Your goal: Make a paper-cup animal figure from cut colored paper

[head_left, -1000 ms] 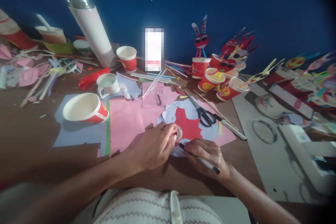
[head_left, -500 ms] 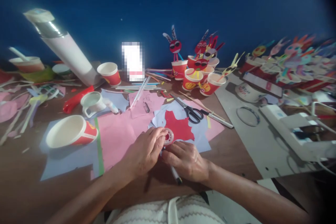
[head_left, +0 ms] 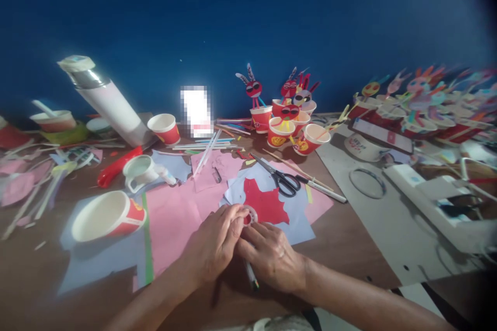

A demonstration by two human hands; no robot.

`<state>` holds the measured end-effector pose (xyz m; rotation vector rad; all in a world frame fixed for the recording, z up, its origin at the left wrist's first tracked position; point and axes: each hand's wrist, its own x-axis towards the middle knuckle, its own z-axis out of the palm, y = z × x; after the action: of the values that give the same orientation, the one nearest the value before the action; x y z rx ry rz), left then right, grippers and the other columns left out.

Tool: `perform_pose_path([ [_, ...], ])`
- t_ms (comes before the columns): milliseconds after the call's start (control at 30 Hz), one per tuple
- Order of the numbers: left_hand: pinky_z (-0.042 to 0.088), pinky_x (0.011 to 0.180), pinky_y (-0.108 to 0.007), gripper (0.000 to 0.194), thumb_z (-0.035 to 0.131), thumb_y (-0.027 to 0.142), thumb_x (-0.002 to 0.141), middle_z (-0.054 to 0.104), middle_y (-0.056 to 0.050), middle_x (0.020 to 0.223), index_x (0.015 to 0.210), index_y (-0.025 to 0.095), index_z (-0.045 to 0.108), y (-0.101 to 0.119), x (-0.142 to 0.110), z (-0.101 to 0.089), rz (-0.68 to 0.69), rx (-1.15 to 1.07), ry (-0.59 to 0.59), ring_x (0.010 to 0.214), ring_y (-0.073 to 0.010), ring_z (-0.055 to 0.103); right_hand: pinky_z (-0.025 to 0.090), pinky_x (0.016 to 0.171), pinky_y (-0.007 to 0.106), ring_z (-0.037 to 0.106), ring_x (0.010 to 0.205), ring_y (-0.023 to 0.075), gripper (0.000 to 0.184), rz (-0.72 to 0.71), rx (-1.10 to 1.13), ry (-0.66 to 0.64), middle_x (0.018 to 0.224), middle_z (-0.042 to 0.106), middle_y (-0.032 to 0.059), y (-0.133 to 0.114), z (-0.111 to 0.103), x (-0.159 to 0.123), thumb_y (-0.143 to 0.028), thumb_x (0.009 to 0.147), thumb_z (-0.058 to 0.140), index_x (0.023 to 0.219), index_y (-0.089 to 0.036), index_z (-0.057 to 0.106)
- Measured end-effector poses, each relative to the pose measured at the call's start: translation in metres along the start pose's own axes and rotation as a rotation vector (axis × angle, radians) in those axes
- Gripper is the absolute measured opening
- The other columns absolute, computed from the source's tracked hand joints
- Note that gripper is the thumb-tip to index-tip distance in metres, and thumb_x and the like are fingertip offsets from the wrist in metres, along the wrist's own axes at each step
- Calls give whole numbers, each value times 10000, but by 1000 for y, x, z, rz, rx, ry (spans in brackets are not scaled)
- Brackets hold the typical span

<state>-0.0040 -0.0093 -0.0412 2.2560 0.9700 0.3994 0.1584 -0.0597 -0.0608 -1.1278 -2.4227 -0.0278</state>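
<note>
My left hand (head_left: pixel 222 240) is closed at the front middle of the table, its fingertips on a small white ring with holes around it (head_left: pixel 252 215), which looks like a tape core. My right hand (head_left: pixel 272 249) presses against the left, fingers curled round a thin white stick (head_left: pixel 251 275) whose coloured end points down toward me. Where the hands meet, the fingers hide part of both things. Just beyond the ring lies a jagged piece of red paper (head_left: pixel 267 201) on pale blue sheets. Black-handled scissors (head_left: pixel 286 183) rest open behind it.
A tipped paper cup (head_left: pixel 103 217), a white mug (head_left: pixel 139 171) and a red tool (head_left: pixel 118 167) lie left. Cups with paper-faced figures (head_left: pixel 261 119) stand at the back. A leaning flask (head_left: pixel 111 106) is back left; a white power strip (head_left: pixel 430 207) lies right.
The view has tilted up, so the table sits lower in the picture. Both hands keep their hold; the right hand has turned slightly and covers more of the white ring.
</note>
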Motion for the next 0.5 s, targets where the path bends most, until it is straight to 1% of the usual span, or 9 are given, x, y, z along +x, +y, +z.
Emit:
perform_pose_path([
  [67,414,994,-346,381,239,264,946,536,-45,1268,1247,212,466,1,-1,0,14,28,1,1165,-170,492,360,580,288,486,663,182,257,1,57,-30,773,578,53,-1,-3,-3,-134,907,309,895,-171,562],
  [167,411,990,-347,371,231,257,952,536,-36,1264,1240,227,462,3,-1,-1,3,45,-16,1148,-166,502,363,557,296,482,642,188,273,-14,102,-31,759,581,62,-2,-8,-8,-148,917,294,897,-158,566],
  [300,425,967,-337,342,251,268,952,562,-37,1227,1219,239,462,2,-3,0,-28,26,19,1099,-165,537,371,533,293,471,598,178,277,-27,148,-26,703,575,61,-1,-15,-15,-130,917,288,888,-133,563],
  [400,418,971,-344,321,281,267,946,558,-30,1231,1216,253,456,0,-4,4,-11,27,31,1085,-166,544,389,540,283,484,596,167,258,-27,189,-28,694,582,62,2,-19,-20,-103,910,300,881,-129,555],
  [500,427,954,-341,318,278,274,949,579,-29,1195,1214,256,452,2,-3,4,-39,13,37,1062,-166,556,402,542,271,504,601,159,208,-20,200,-4,700,594,57,6,-21,-27,-109,909,343,903,-136,550],
])
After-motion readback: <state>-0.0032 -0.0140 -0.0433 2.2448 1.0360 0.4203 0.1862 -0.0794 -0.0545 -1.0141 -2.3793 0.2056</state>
